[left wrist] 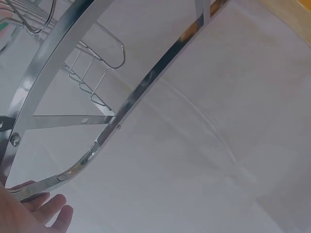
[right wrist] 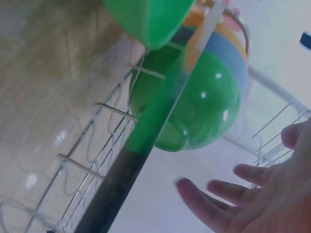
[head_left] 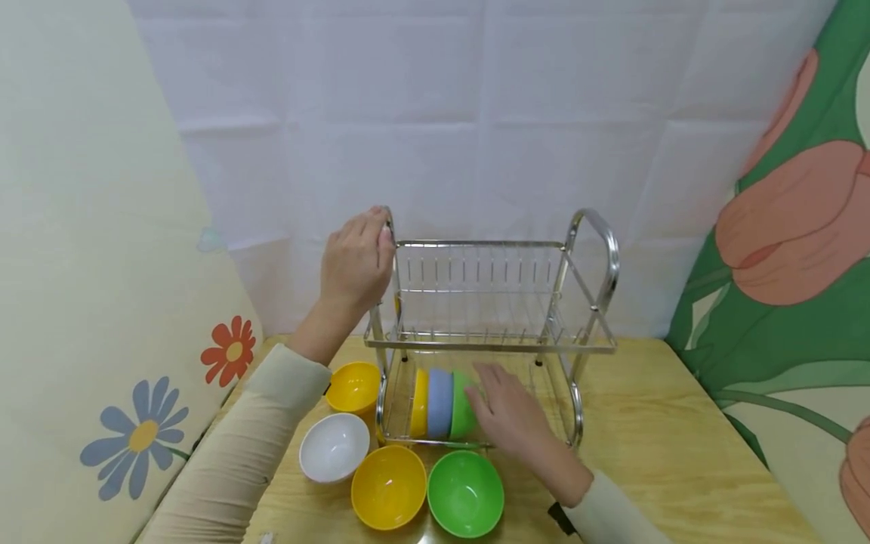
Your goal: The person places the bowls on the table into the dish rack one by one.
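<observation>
A two-tier metal dish rack stands on the wooden table. My left hand grips the top of its left handle; in the left wrist view the fingers lie around the shiny bar. On the lower tier, yellow, blue and green bowls stand on edge, nested side by side. Just right of the green one is my right hand, holding nothing. The right wrist view shows its fingers spread and apart from that bowl's rounded underside.
Upright bowls sit on the table left and in front of the rack: a yellow one, a white one, another yellow one and a green one. White cloth hangs behind the rack.
</observation>
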A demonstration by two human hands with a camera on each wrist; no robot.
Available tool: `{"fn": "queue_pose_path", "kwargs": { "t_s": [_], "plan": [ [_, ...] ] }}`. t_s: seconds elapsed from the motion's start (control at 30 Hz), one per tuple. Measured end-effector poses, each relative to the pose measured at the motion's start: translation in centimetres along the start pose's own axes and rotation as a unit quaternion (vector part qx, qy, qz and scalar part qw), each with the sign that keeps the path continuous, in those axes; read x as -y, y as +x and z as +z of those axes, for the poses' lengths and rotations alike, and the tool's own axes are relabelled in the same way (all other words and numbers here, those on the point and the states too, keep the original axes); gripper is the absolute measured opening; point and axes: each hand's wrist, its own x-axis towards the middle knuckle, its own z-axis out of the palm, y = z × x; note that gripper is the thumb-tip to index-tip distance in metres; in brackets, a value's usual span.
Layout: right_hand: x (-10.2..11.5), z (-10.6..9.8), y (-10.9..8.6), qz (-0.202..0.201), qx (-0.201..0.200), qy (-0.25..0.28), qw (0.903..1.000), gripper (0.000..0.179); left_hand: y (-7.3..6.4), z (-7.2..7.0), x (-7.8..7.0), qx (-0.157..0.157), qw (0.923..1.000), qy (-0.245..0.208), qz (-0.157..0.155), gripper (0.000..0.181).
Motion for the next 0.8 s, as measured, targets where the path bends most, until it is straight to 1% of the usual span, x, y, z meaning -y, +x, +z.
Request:
{"fn": "queue_pose_path", "kwargs": {
  "t_s": [0.1,0.17,0.23,0.33,0.53,0.67,0.8],
  "plan": [
    [-0.2,-0.2,-1.7,-0.037,-0.033,-0.020,0.9985,0.056,-0.1,0.1,-0.1,-0.001,1.0000,-0.003,0.002,0.053],
    [-0.4,-0.3,-2.7,-0.052,-0.053,-0.027,0.9969,0.057,0.0,0.0,-0.2,-0.006,1.0000,-0.002,0.007,0.053],
    [-0.4,-0.4,-3.7,-0.057,-0.063,-0.028,0.9960,0.060,0.1,-0.2,-0.2,-0.010,0.9999,0.002,0.013,0.053],
    [-0.4,-0.4,-5.0,-0.060,-0.059,-0.037,0.9958,0.065,0.2,-0.6,-0.2,-0.004,0.9998,0.011,0.017,0.053],
    [-0.8,0.1,-7.2,-0.093,-0.060,-0.056,0.9923,0.073,0.1,-1.4,-0.1,0.023,0.9995,0.019,0.008,0.054],
    [-1.4,0.7,-8.3,-0.117,-0.058,-0.075,0.9885,0.077,0.1,-1.6,-0.2,0.033,0.9993,0.017,0.002,0.055],
    [-1.8,1.6,-9.2,-0.139,-0.038,-0.091,0.9854,0.081,-0.1,-1.4,-0.2,0.038,0.9991,0.016,-0.001,0.056]
  ]
}}
